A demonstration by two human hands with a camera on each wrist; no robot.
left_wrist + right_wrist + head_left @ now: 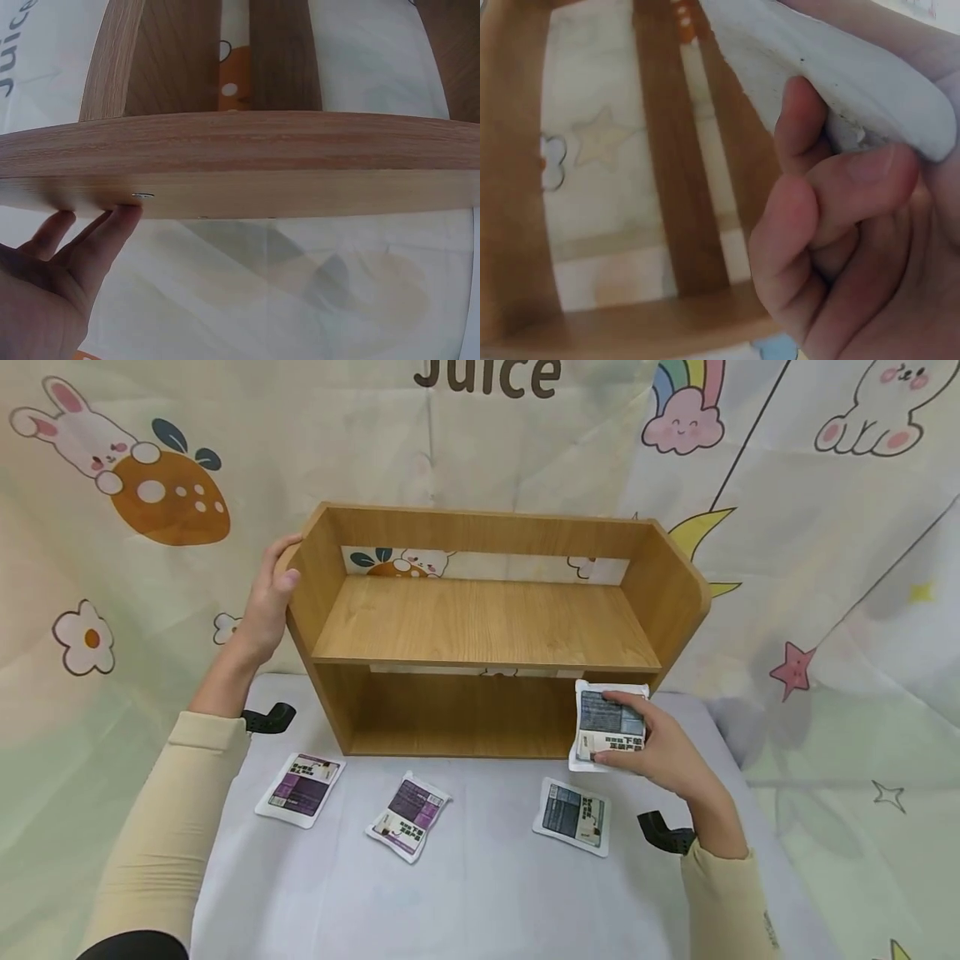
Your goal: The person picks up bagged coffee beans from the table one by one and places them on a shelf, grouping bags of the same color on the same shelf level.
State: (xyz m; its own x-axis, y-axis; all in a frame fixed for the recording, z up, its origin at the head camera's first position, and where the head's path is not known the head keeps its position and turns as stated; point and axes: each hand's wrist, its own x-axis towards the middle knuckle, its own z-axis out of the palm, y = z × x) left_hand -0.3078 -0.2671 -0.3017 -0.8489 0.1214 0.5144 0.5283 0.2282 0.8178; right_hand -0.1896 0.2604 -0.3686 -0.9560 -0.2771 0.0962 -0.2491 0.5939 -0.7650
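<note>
A two-tier wooden shelf (487, 627) stands at the back of the table. My left hand (272, 597) rests against its left side panel (240, 161), fingers straight along the wood. My right hand (652, 747) grips a white packet with a blue-grey label (606, 727) in front of the shelf's lower right opening; the right wrist view shows the packet's white edge (832, 75) pinched between thumb and curled fingers. Three more packets lie flat on the table: a purple one (302, 787), another purple one (408, 816), and a blue-grey one (573, 816).
A pale cloth (465, 893) covers the table. A cartoon-printed curtain (825, 568) hangs behind and to both sides. Black wrist-camera mounts (268, 719) (663, 832) sit near each sleeve. Both shelf tiers hold nothing.
</note>
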